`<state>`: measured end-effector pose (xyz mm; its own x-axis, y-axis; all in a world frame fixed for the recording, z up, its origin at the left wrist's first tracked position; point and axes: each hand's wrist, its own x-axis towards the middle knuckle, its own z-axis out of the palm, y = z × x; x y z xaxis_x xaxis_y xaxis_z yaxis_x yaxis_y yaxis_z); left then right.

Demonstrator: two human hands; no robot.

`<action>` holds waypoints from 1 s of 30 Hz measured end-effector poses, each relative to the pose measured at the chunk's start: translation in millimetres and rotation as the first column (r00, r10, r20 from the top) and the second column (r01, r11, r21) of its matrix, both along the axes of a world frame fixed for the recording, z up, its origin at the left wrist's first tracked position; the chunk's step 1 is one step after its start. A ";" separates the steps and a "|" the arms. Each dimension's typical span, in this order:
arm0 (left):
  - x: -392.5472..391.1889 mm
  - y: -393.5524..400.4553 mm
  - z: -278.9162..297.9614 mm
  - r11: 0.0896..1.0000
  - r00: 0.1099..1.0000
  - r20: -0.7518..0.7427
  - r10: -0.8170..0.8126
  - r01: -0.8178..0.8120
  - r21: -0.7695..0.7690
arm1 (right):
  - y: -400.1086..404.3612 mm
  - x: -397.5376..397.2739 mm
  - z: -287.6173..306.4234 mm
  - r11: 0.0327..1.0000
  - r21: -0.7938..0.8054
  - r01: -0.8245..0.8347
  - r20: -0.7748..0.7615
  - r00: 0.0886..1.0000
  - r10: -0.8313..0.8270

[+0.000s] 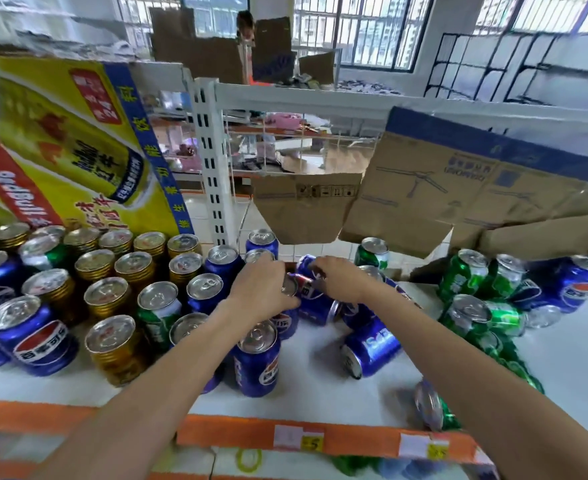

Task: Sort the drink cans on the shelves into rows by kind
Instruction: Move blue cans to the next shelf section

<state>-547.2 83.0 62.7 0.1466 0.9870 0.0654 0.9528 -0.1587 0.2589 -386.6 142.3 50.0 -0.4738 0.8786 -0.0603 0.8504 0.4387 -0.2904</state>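
Now both hands meet over the jumble of blue cans at the back of the white shelf (320, 393), sorting mid-grab.
Left hand (263, 289) curls round an upright blue cola can with a silver top (287, 315), likely steadying it in the blue row forming toward the person; right hand (337, 277) closes on a tipped blue can (308, 271), judged ready for standing up. Gold ribbed cans (109, 296) stand left of the hands, green cans (472, 306) lie toppled right.

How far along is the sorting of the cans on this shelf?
Done: gold cans stand in upright rows at left. In hand: both hands, left hand and right hand, grip blue cans mid-shelf. Left: green cans lie jumbled with blue ones at right.
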 end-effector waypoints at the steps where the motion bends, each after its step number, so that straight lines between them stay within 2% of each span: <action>1: -4.4 -0.4 -0.2 0.999 0.999 -0.019 0.034 -0.034 0.008 | 6.3 -7.8 -5.5 1.000 -0.013 -0.006 0.014 1.000 0.006; 4: -15.2 -2.3 -3.5 0.994 0.993 -0.022 0.112 -0.112 -0.006 | 21.4 -29.4 -25.1 1.000 -0.015 0.005 0.092 0.996 -0.003; 7: -16.8 -5.3 -4.7 0.991 0.990 -0.054 0.132 -0.132 -0.002 | 28.2 -44.2 -40.9 0.998 0.045 -0.037 0.353 0.935 0.019; 9: -13.3 -7.6 -1.8 0.989 0.987 -0.067 0.146 -0.148 -0.025 | 29.3 -49.2 -42.7 0.997 0.005 -0.072 0.425 0.903 0.063; 11: -10.6 -7.8 -0.6 0.987 0.986 -0.073 0.151 -0.154 -0.034 | 26.9 -48.1 -35.0 0.994 -0.030 -0.107 0.357 0.928 0.111; 14: -9.3 -7.9 -2.8 0.986 0.982 -0.102 0.161 -0.165 -0.028 | 22.8 -28.2 -17.4 0.993 -0.042 -0.108 0.049 0.993 0.110; 16: -6.0 -4.4 -5.2 0.989 0.984 -0.099 0.151 -0.151 0.011 | 18.8 -5.8 -6.5 0.990 -0.111 -0.085 -0.071 0.995 0.077; 19: 8.3 3.6 -4.5 0.998 0.997 0.065 0.042 -0.046 0.052 | 1.4 16.0 4.0 0.979 -0.127 -0.162 -0.149 0.979 0.142; 21: 20.4 9.8 -1.4 0.999 0.988 0.153 -0.035 0.035 0.003 | -3.5 18.8 8.8 0.962 -0.132 -0.240 -0.141 0.965 0.222; 23: 28.5 16.1 0.6 0.995 0.983 0.169 -0.075 0.084 -0.049 | 1.2 19.5 20.8 0.949 -0.186 -0.253 -0.089 0.967 0.240; 25: 29.0 20.5 1.4 0.991 0.986 0.139 -0.088 0.101 -0.090 | 16.8 23.5 29.9 0.958 -0.212 -0.192 -0.063 0.981 0.183; 27: 25.9 20.0 -0.9 0.987 0.990 0.110 -0.090 0.103 -0.121 | 37.3 28.5 30.1 0.984 -0.164 -0.063 -0.027 0.998 0.059; 30: 23.7 16.1 -3.7 0.989 0.986 0.168 -0.025 0.050 -0.143 | 57.7 21.1 16.8 0.995 -0.092 0.024 0.144 0.989 -0.011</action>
<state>-523.6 99.1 59.0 0.1829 0.9817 -0.0524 0.8891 -0.1425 0.4350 -365.5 200.1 66.8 -0.4391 0.8739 -0.2088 0.8935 0.4002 -0.2038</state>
